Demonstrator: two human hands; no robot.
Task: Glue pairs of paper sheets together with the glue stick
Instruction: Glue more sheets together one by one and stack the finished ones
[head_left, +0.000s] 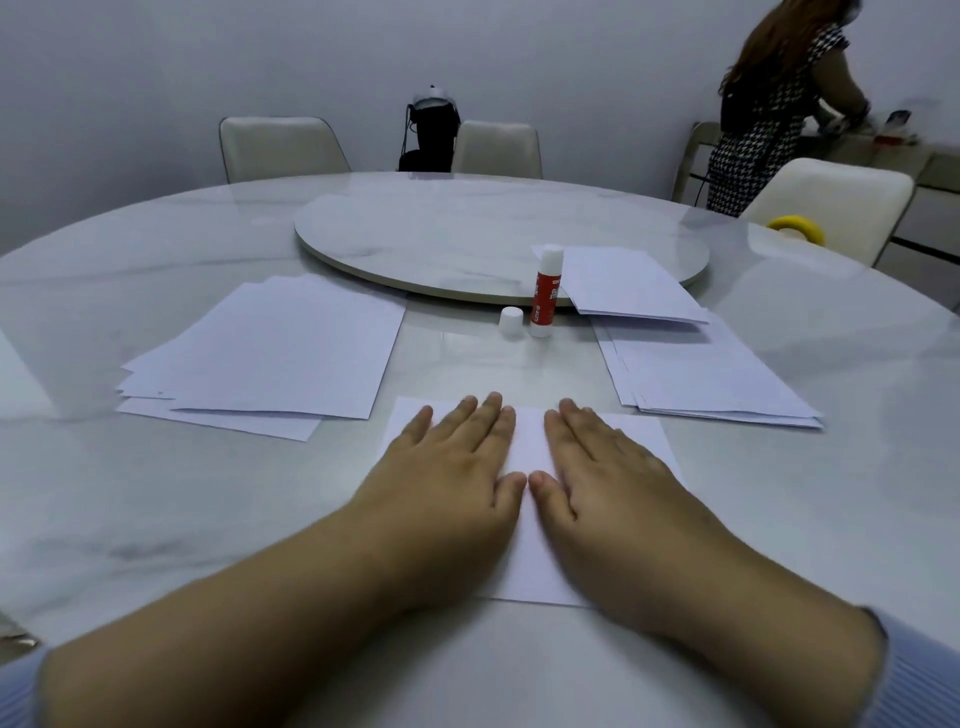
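Observation:
A white paper sheet (530, 441) lies flat on the table in front of me. My left hand (452, 467) and my right hand (608, 467) press on it side by side, fingers straight, thumbs nearly touching. The red and white glue stick (545, 293) stands upright and uncapped beyond the sheet, its white cap (511, 322) beside it on the left. A loose pile of paper sheets (270, 353) lies to the left. Another stack of sheets (706, 369) lies to the right, with a further small stack (623, 283) leaning on the turntable edge.
The round marble table (156, 519) carries a marble turntable (467, 234) in its middle. A yellow tape roll (796, 228) sits at the far right edge. Chairs (280, 148) stand behind the table. A person (763, 114) stands at a sideboard at the back right.

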